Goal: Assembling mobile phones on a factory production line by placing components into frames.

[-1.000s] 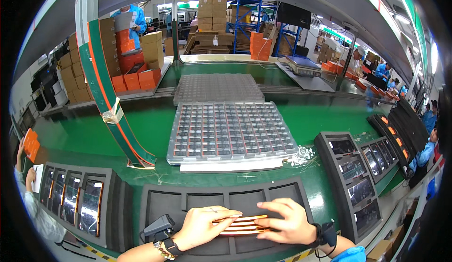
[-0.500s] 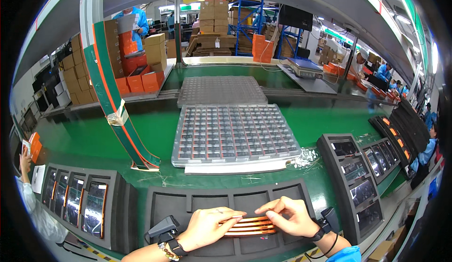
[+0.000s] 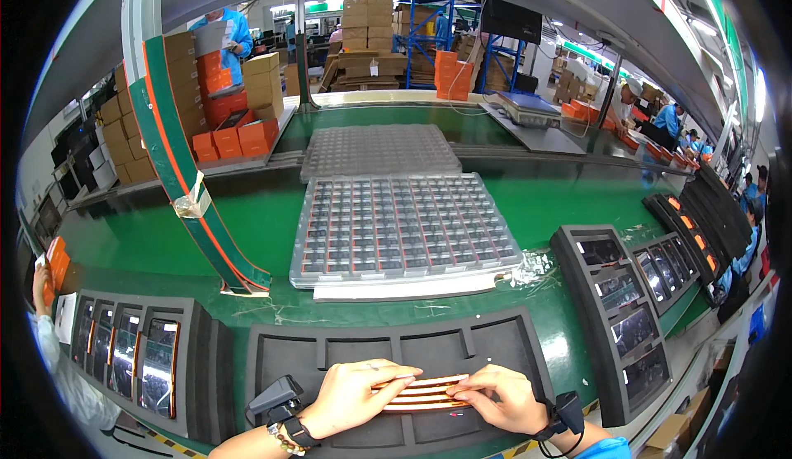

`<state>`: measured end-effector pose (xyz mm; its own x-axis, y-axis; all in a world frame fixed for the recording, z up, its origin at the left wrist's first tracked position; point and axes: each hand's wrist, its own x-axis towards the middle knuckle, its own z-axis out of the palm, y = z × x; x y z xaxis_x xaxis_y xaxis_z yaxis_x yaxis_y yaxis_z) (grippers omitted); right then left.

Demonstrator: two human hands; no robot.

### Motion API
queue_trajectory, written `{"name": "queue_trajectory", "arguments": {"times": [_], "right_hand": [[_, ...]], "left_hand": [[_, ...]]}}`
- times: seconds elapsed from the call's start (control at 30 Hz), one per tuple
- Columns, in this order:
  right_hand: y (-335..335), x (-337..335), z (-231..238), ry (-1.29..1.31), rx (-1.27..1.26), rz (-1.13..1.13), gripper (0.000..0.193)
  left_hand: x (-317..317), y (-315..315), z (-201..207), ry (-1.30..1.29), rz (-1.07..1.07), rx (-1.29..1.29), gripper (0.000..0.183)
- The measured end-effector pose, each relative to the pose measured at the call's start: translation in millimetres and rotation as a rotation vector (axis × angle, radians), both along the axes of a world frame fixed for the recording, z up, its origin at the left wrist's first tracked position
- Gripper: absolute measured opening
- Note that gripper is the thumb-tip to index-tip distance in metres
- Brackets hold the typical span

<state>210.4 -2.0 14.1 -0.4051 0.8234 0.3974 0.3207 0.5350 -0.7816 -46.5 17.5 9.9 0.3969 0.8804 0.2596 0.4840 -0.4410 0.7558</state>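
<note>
Currently, the left hand and right hand pinch opposite ends of the orange-edged slabs, stacked over the foam tray; none occupies its visible slots. The left-side tray holds four devices.

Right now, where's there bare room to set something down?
Bare green surface lies right of the clear compartment tray, and left of the striped band. Crowded: at right, foam trays with dark panels; near you, your left hand and right hand with slim pieces over the black tray.

The right fingers have pinched together at the orange-edged stack.
</note>
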Motion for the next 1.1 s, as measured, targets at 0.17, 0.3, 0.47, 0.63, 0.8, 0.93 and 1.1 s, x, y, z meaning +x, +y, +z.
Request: {"name": "queue_trajectory", "arguments": {"times": [0.17, 0.3, 0.47, 0.63, 0.8, 0.93, 1.1], "right_hand": [[3.2, 0.0, -4.7, -0.137, 0.298, 0.009, 0.014], [-0.9, 7.2, -7.8, -0.319, 0.478, -0.047, 0.024], [-7.1, 15.1, -18.4, -0.415, 0.533, -0.099, 0.03], [-4.6, 7.8, -2.9, -0.412, 0.515, -0.03, 0.032], [17.9, -17.3, 6.1, -0.212, 0.429, -0.034, 0.035], [37.2, -45.1, 6.7, -0.103, 0.385, 0.061, 0.022], [28.4, -39.4, 19.0, -0.03, 0.217, 0.022, 0.009]], "left_hand": [[2.5, -0.7, 1.8, -0.018, -0.002, -0.008, 0.018], [1.1, -0.9, -1.3, -0.004, 0.002, -0.026, 0.018], [0.2, -0.6, -2.7, 0.005, 0.001, -0.013, 0.018], [-2.2, 1.9, -10.4, 0.008, 0.008, 0.081, 0.019], [0.9, 0.6, -10.6, -0.008, 0.005, 0.101, 0.019], [-2.6, 0.7, -13.4, 0.021, -0.003, 0.142, 0.017], [-3.8, 1.9, -11.8, 0.022, -0.042, 0.103, 0.021]]}}
